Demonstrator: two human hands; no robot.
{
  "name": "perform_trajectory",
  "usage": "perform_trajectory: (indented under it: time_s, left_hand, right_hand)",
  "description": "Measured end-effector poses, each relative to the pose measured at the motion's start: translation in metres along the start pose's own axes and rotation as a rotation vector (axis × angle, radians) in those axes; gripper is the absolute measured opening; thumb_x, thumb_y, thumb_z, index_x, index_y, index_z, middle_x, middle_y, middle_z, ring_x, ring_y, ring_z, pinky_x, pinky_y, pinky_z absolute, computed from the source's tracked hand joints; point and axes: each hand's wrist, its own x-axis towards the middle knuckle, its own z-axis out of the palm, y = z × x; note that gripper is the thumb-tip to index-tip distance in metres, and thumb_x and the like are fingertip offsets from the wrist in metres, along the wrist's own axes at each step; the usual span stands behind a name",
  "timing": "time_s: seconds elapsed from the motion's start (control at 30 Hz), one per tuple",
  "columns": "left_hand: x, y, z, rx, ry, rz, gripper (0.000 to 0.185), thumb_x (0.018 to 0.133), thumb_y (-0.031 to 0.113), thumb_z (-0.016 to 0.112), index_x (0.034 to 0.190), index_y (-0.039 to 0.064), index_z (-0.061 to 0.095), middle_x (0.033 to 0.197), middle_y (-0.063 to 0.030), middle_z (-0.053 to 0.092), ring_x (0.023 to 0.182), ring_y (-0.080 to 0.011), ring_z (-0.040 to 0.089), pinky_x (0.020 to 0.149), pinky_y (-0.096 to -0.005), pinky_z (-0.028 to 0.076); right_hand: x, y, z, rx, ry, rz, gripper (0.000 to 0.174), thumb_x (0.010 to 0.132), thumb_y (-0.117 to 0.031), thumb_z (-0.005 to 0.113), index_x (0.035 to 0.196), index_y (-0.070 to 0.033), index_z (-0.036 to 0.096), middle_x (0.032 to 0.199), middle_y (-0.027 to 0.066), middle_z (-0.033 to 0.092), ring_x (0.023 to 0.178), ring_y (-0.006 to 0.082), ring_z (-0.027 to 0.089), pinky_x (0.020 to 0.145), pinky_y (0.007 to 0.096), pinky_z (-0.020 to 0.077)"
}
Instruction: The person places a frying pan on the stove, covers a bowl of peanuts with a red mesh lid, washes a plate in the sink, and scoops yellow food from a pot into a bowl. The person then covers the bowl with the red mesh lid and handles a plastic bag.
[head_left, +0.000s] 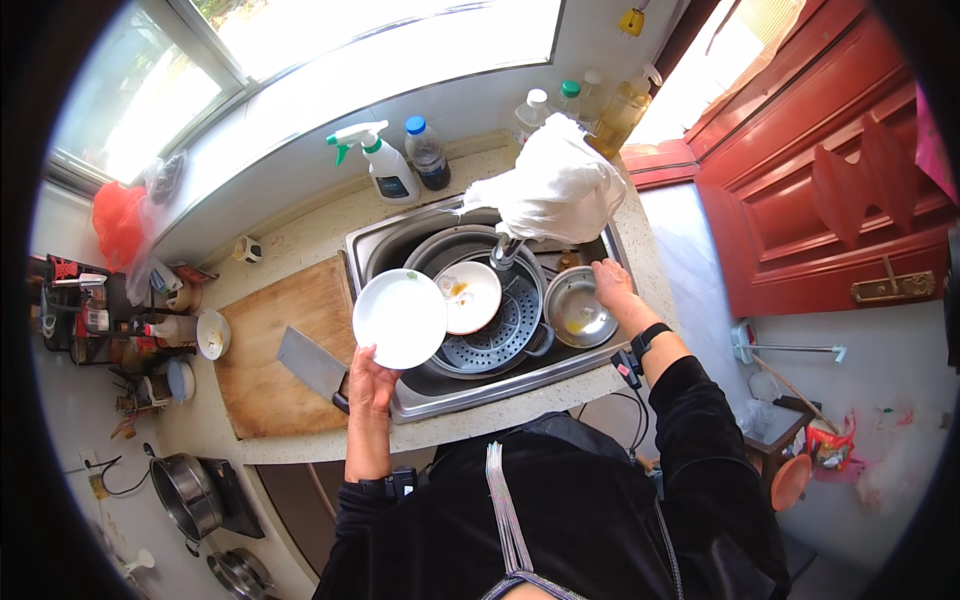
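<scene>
My left hand (373, 379) grips a white plate (400, 319) by its lower edge, over the left part of the stainless steel sink (420, 407). My right hand (613, 283) holds the rim of a metal bowl (580, 307) at the sink's right side; some fingers are hidden. Between the hands a large metal pot (444, 243) stands in the sink. Inside it lie a perforated steamer tray (512, 330) and a white dish (472, 296) with brownish liquid. A white cloth (559, 184) is draped over the faucet (505, 251).
A cleaver (312, 363) lies on the wooden cutting board (277, 337) left of the sink. A spray bottle (390, 174) and a blue-capped bottle (428, 156) stand behind it. A small bowl (214, 334) sits left of the board. A red door (817, 187) is at the right.
</scene>
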Motion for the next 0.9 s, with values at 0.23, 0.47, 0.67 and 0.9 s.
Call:
perform_trajectory:
  time_s: [0.23, 0.47, 0.67, 0.9]
  left_hand:
    - [-0.015, 0.004, -0.001, -0.015, 0.035, 0.035, 0.06, 0.078, 0.018, 0.061, 0.132, 0.007, 0.037, 0.125, -0.0134, 0.052, 0.111, -0.0301, 0.055, 0.087, -0.0454, 0.051]
    - [-0.016, 0.002, -0.007, -0.033, 0.053, 0.054, 0.06, 0.078, 0.018, 0.06, 0.132, 0.006, 0.038, 0.126, -0.0132, 0.052, 0.112, -0.0297, 0.055, 0.089, -0.0451, 0.05]
    - [-0.014, 0.003, -0.009, -0.049, 0.03, 0.05, 0.06, 0.079, 0.018, 0.06, 0.133, 0.005, 0.037, 0.126, -0.0131, 0.052, 0.111, -0.0296, 0.055, 0.088, -0.0446, 0.05]
    - [-0.013, 0.006, -0.009, -0.091, -0.042, 0.063, 0.063, 0.079, 0.019, 0.06, 0.135, 0.006, 0.035, 0.126, -0.0138, 0.052, 0.112, -0.0298, 0.054, 0.088, -0.0457, 0.05]
  right_hand:
    - [0.033, 0.004, 0.002, -0.019, -0.14, -0.039, 0.019, 0.081, -0.007, 0.056, 0.096, -0.002, 0.066, 0.099, 0.0189, 0.066, 0.096, 0.0324, 0.064, 0.08, 0.0398, 0.0523]
    - [0.022, 0.006, -0.013, -0.059, -0.084, 0.047, 0.017, 0.078, -0.005, 0.058, 0.09, -0.005, 0.07, 0.097, 0.0175, 0.067, 0.092, 0.033, 0.065, 0.078, 0.0396, 0.0526]
    - [-0.005, 0.026, -0.068, 0.085, 0.021, 0.247, 0.02, 0.074, -0.008, 0.06, 0.092, -0.008, 0.068, 0.101, 0.0174, 0.065, 0.1, 0.0325, 0.062, 0.084, 0.04, 0.0499]
    - [-0.009, 0.014, -0.115, 0.218, -0.029, 0.272, 0.028, 0.069, -0.009, 0.061, 0.096, -0.007, 0.068, 0.103, 0.0206, 0.064, 0.101, 0.0345, 0.06, 0.087, 0.0397, 0.0486]
